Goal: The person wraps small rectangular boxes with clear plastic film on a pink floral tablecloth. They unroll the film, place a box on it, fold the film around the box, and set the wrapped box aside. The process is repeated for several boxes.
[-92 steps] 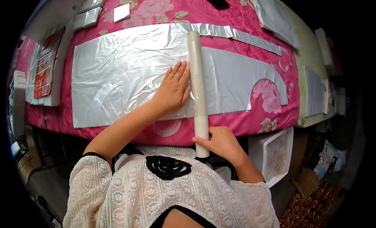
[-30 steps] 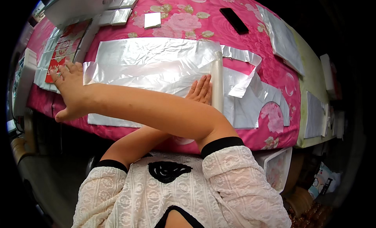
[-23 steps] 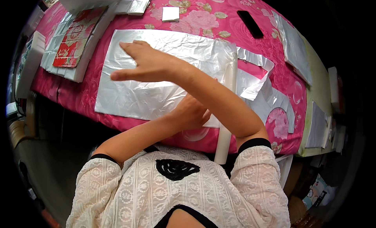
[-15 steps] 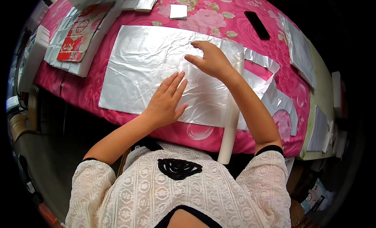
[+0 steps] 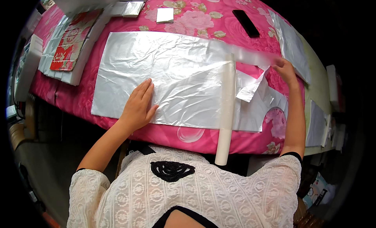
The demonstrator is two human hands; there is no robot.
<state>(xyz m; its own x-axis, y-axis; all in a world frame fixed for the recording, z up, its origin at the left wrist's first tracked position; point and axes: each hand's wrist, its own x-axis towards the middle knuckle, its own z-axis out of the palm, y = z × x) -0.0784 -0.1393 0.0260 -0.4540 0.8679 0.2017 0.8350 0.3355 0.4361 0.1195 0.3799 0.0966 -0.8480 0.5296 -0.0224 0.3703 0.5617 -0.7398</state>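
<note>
A stack or sheet of silvery plastic bags [image 5: 129, 63] lies flat and wrinkled across the table, with cut-out handle strips at its right end. My left hand [image 5: 138, 103] rests flat on the lower middle of the plastic, fingers stretched out. At the right, my right hand [image 5: 286, 71] pinches the end of the upper handle strip [image 5: 254, 57], which is blurred and pulled out to the right. A pale tube [image 5: 225, 122] lies across the bags between my hands, its near end jutting past the table edge.
A pink floral cloth [image 5: 192, 22] covers the table. Packed silvery bundles [image 5: 49, 51] with a red printed sheet [image 5: 72, 42] stand at the left. A small white square [image 5: 165, 15] and a black phone [image 5: 246, 23] lie at the back. More plastic [image 5: 291, 47] sits at the far right.
My right hand has moved from over the bags to the right and closed on the upper handle strip, drawing it rightward. My left hand has shifted left and lies flat on the plastic.
</note>
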